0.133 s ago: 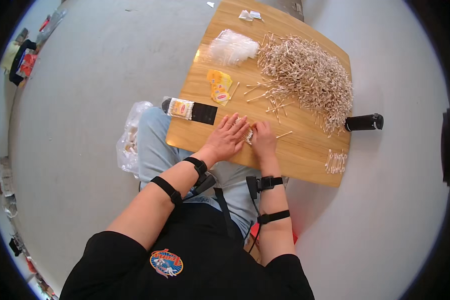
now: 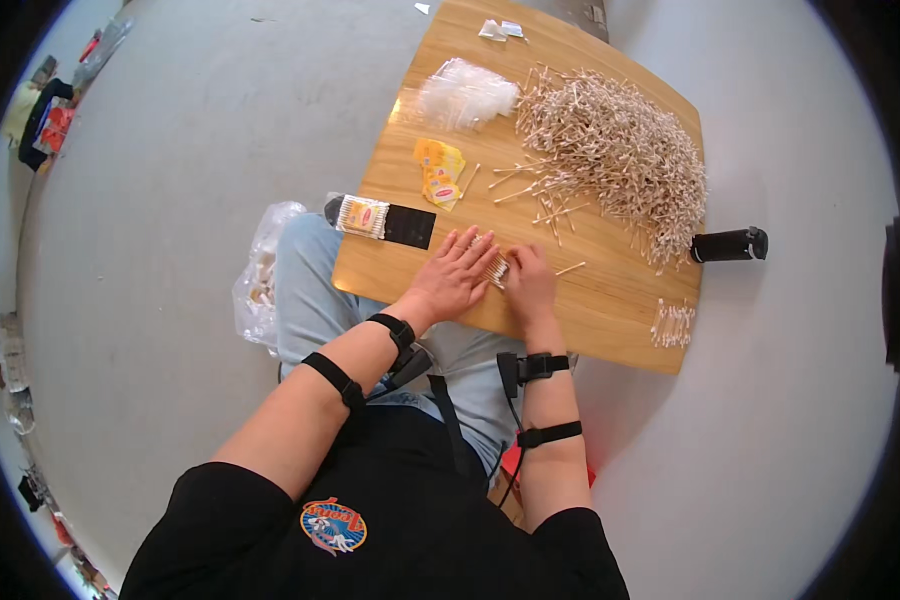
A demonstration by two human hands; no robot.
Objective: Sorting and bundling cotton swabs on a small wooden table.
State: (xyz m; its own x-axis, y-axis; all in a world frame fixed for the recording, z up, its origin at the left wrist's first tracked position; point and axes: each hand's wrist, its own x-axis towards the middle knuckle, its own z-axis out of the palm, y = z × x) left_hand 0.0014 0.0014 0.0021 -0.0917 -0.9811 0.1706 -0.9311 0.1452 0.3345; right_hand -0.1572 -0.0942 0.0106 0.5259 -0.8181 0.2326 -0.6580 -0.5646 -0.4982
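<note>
My left hand (image 2: 454, 277) lies flat with its fingers stretched out, pressing on a row of cotton swabs (image 2: 497, 268) on the table's near edge. Most of that row is hidden beneath the hand. Beside the row's right end, my right hand (image 2: 530, 284) is closed, its fingertips bent together by the swab tips. What those fingers pinch, if anything, is hidden. A single cotton swab (image 2: 571, 268) shows just right of this hand; whether it is touching, I cannot tell. Left of my hands, a packed row of swabs with a yellow card (image 2: 365, 217) lies by a black strip (image 2: 408, 227).
A large heap of loose swabs (image 2: 620, 140) covers the far right of the wooden table (image 2: 610, 320). Clear plastic bags (image 2: 465, 95) and yellow cards (image 2: 440, 172) lie far left. A small swab group (image 2: 672, 324) and black cylinder (image 2: 729, 245) are at the right.
My right hand has shifted very slightly to the right. My left hand has stayed in place.
</note>
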